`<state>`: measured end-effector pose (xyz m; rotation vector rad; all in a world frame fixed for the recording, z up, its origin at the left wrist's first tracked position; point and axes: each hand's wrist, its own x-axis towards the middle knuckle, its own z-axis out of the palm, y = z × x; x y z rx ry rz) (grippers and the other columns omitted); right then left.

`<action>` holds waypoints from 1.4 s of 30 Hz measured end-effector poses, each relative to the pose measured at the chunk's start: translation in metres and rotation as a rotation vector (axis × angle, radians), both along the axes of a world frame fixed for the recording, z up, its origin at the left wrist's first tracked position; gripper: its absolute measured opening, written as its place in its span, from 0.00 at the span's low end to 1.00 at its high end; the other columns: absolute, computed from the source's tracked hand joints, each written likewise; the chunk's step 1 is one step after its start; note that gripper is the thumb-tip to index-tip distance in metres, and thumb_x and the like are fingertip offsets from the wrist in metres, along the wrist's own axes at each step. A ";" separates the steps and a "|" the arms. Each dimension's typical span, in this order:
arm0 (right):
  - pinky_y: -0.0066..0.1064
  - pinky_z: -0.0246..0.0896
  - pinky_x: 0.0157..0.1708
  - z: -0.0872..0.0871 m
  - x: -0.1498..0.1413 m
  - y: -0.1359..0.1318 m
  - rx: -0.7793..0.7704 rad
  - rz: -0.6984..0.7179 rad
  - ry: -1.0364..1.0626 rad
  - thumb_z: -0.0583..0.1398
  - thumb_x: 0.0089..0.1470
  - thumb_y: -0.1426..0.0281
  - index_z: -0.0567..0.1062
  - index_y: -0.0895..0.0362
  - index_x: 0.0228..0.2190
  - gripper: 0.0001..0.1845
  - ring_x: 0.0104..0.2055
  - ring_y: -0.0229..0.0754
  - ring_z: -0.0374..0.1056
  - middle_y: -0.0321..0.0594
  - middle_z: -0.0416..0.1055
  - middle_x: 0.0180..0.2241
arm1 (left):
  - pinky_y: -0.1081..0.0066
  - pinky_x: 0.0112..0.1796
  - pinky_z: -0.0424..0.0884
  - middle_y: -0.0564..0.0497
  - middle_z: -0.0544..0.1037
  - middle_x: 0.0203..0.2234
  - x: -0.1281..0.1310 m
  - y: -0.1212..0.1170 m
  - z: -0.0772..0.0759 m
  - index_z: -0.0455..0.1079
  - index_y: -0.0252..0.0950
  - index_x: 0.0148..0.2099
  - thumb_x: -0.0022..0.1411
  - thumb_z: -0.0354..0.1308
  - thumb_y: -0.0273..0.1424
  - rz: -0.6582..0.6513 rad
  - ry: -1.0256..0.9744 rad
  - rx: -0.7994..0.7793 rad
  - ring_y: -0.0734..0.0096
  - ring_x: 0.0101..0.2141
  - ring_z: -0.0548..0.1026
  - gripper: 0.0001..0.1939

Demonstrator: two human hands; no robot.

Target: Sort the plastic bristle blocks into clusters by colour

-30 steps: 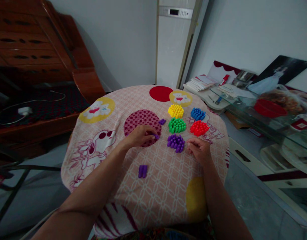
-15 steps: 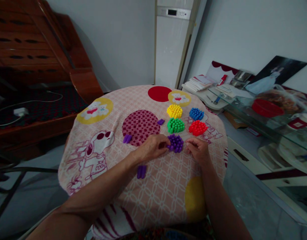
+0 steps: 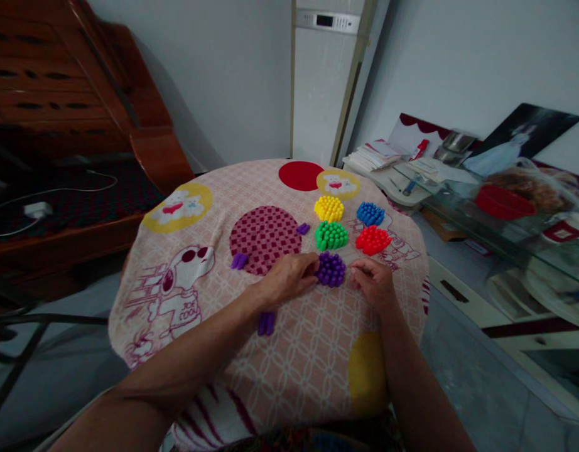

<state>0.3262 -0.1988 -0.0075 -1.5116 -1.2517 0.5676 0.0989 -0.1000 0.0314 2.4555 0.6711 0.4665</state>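
A tight cluster of purple peg-like plastic pieces (image 3: 331,270) stands upright between my two hands. My left hand (image 3: 292,274) is at its left side, fingers curled together and the tips against the outer pieces; what they pinch is hidden. Just right of the cluster, my right hand (image 3: 373,280) has its fingers bent in and closed, and anything in them is too small to make out. Close behind stand a green cluster (image 3: 331,235) and a red cluster (image 3: 373,240). Farther back are a yellow cluster (image 3: 329,208) and a blue cluster (image 3: 370,213).
Loose purple pieces lie in small groups: one group (image 3: 266,323) near my left forearm, one (image 3: 239,261) at the left, one (image 3: 303,229) farther back. A patterned cloth (image 3: 308,351) covers the round table. At the right, a glass shelf (image 3: 459,213) holds household items.
Both hands stay almost in place beside the purple cluster; my left hand has shifted very slightly left. The clusters and loose groups look the same.
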 end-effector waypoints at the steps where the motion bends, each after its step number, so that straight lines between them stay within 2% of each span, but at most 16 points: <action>1: 0.25 0.57 0.18 0.000 0.000 0.000 0.000 -0.002 0.003 0.60 0.49 0.67 0.75 0.57 0.25 0.07 0.17 0.35 0.63 0.32 0.69 0.17 | 0.75 0.30 0.60 0.54 0.74 0.26 -0.005 0.005 0.003 0.69 0.34 0.35 0.59 0.57 0.27 0.008 0.027 0.007 0.75 0.27 0.69 0.02; 3: 0.25 0.57 0.19 -0.001 0.000 0.000 0.004 -0.003 0.001 0.60 0.49 0.67 0.75 0.57 0.26 0.07 0.17 0.34 0.63 0.32 0.69 0.17 | 0.74 0.30 0.59 0.54 0.74 0.25 -0.018 0.014 0.012 0.70 0.35 0.32 0.59 0.57 0.28 -0.009 0.129 0.008 0.75 0.26 0.70 0.03; 6: 0.26 0.59 0.19 0.000 0.000 0.000 0.004 0.008 0.000 0.60 0.49 0.67 0.76 0.57 0.26 0.06 0.17 0.35 0.64 0.33 0.70 0.17 | 0.74 0.29 0.59 0.54 0.76 0.25 -0.040 0.020 0.027 0.72 0.35 0.34 0.56 0.60 0.28 -0.117 0.350 -0.034 0.74 0.27 0.71 0.02; 9: 0.26 0.59 0.19 0.001 -0.001 0.000 -0.003 0.009 0.011 0.60 0.48 0.68 0.76 0.58 0.26 0.06 0.17 0.36 0.64 0.33 0.70 0.17 | 0.74 0.29 0.58 0.55 0.77 0.27 -0.056 0.008 0.035 0.72 0.37 0.37 0.52 0.66 0.32 -0.197 0.524 -0.075 0.72 0.28 0.72 0.10; 13: 0.26 0.59 0.19 0.001 -0.002 0.001 -0.005 0.016 0.029 0.60 0.47 0.68 0.75 0.58 0.26 0.06 0.17 0.36 0.64 0.33 0.70 0.17 | 0.72 0.30 0.59 0.53 0.77 0.30 -0.064 -0.019 0.030 0.70 0.38 0.36 0.45 0.72 0.32 -0.202 0.641 -0.016 0.68 0.31 0.72 0.16; 16: 0.27 0.59 0.19 0.001 -0.002 0.001 -0.001 0.025 0.023 0.60 0.48 0.68 0.75 0.58 0.25 0.06 0.17 0.36 0.64 0.33 0.70 0.17 | 0.72 0.31 0.60 0.54 0.76 0.29 -0.066 -0.022 0.023 0.70 0.37 0.33 0.47 0.70 0.28 -0.223 0.592 -0.028 0.68 0.31 0.72 0.12; 20: 0.27 0.59 0.19 0.000 -0.002 0.002 -0.003 0.029 0.037 0.60 0.48 0.68 0.75 0.58 0.26 0.06 0.17 0.36 0.65 0.34 0.70 0.17 | 0.75 0.29 0.60 0.55 0.74 0.25 -0.057 0.001 0.017 0.71 0.36 0.32 0.52 0.65 0.26 -0.281 0.365 -0.208 0.73 0.28 0.71 0.05; 23: 0.26 0.60 0.19 0.001 -0.003 0.002 -0.007 0.015 0.050 0.60 0.48 0.67 0.76 0.58 0.26 0.07 0.17 0.36 0.64 0.34 0.70 0.16 | 0.76 0.28 0.60 0.55 0.75 0.25 -0.042 0.021 0.010 0.73 0.35 0.37 0.54 0.62 0.27 -0.209 0.172 -0.298 0.75 0.26 0.71 0.06; 26: 0.26 0.59 0.19 0.002 -0.002 0.002 -0.005 0.002 0.037 0.60 0.48 0.67 0.76 0.57 0.25 0.07 0.17 0.36 0.64 0.33 0.70 0.16 | 0.77 0.28 0.61 0.55 0.75 0.25 -0.028 0.035 0.003 0.75 0.35 0.42 0.57 0.58 0.28 -0.172 0.071 -0.359 0.76 0.25 0.71 0.10; 30: 0.26 0.59 0.19 0.002 -0.001 0.001 -0.006 0.005 0.000 0.60 0.49 0.67 0.75 0.57 0.26 0.07 0.18 0.36 0.64 0.33 0.70 0.17 | 0.76 0.29 0.62 0.55 0.74 0.25 -0.021 0.046 -0.004 0.74 0.34 0.37 0.56 0.56 0.30 -0.084 -0.006 -0.296 0.76 0.26 0.70 0.08; 35: 0.26 0.60 0.19 0.002 -0.002 0.001 -0.006 -0.002 -0.006 0.60 0.49 0.67 0.76 0.57 0.26 0.07 0.17 0.36 0.65 0.33 0.70 0.17 | 0.75 0.28 0.59 0.55 0.72 0.23 -0.013 0.047 -0.007 0.70 0.34 0.31 0.53 0.60 0.32 0.138 -0.038 -0.143 0.75 0.25 0.68 0.05; 42: 0.26 0.60 0.19 0.000 -0.001 0.001 -0.003 0.004 -0.002 0.60 0.49 0.67 0.76 0.57 0.27 0.07 0.18 0.36 0.65 0.33 0.70 0.17 | 0.75 0.28 0.59 0.56 0.71 0.21 -0.001 0.028 -0.019 0.67 0.35 0.27 0.48 0.63 0.30 0.225 -0.033 -0.229 0.75 0.25 0.67 0.08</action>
